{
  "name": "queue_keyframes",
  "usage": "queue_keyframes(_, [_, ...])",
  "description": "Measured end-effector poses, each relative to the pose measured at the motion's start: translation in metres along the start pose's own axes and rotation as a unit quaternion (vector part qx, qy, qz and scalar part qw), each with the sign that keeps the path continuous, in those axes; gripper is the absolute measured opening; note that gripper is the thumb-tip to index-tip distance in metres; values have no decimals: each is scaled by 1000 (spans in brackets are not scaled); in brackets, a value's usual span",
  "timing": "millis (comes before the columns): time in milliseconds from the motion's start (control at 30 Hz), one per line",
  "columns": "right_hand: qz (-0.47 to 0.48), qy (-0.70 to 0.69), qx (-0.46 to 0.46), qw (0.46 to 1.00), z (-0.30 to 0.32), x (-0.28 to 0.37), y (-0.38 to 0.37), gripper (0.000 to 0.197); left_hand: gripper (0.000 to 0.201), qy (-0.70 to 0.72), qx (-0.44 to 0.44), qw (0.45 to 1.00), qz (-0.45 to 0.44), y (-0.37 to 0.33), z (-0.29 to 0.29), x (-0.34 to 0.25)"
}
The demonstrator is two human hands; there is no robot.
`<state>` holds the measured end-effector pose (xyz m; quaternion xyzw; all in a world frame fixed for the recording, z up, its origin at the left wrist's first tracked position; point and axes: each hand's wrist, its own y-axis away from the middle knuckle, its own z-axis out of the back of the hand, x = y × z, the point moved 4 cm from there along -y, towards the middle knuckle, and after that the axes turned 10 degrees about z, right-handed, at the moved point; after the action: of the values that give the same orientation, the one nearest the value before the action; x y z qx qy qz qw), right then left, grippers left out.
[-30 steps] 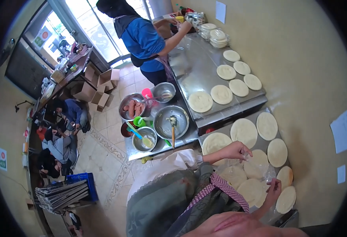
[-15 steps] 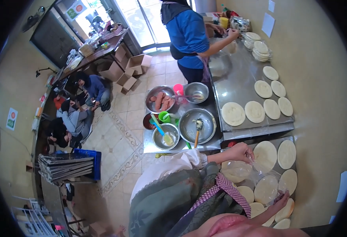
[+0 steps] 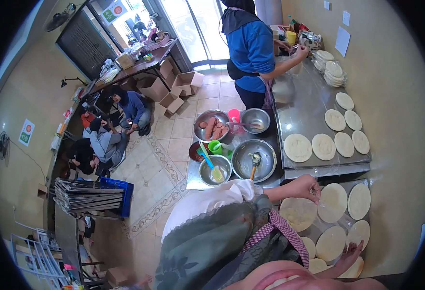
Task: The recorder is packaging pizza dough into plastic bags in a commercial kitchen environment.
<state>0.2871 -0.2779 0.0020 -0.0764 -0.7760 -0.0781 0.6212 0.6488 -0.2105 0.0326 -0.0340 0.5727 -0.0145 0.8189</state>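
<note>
My left hand (image 3: 305, 187), reaching out of a white sleeve, pinches a clear plastic bag (image 3: 324, 209) above the nearer metal table. The thin film spreads over the flatbreads and is hard to trace. My right hand (image 3: 349, 258) is lower right, fingers bent and partly apart at the film's other side, seemingly gripping its edge. Beneath and around the hands lie several round pale flatbreads. One flatbread (image 3: 332, 244) lies between the hands, another (image 3: 359, 235) just beyond my right fingertips. A browner-dotted flatbread (image 3: 298, 214) sits below my left wrist.
A co-worker in blue (image 3: 251, 48) handles plastic at the farther metal table (image 3: 304, 101), which bears flatbreads and bagged stacks (image 3: 335, 72). Left of it stand metal bowls (image 3: 254, 159) with spatulas and sausages. Stacked trays (image 3: 87, 195), cardboard boxes (image 3: 171, 102) and seated people are farther left.
The view has shifted, so the scene sits farther right and lower. My left hand still pinches the plastic; my right hand's fingers look more spread. The co-worker's hands remain together.
</note>
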Motion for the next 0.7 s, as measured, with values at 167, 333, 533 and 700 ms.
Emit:
queue_keyframes(167, [47, -2, 0, 999, -12, 12, 6, 41, 25, -15, -17, 1000, -3, 2, 12, -4])
queue_keyframes(333, [98, 88, -105, 986, -21, 20, 12, 46, 25, -42, -14, 999, 20, 7, 10, -4])
queue_keyframes(533, [174, -60, -203, 962, 22, -24, 19, 47, 26, -15, -20, 1000, 17, 24, 13, 7])
queue_keyframes(700, [103, 69, -211, 970, 59, -16, 29, 49, 16, 39, 15, 995, 86, 34, 22, 27])
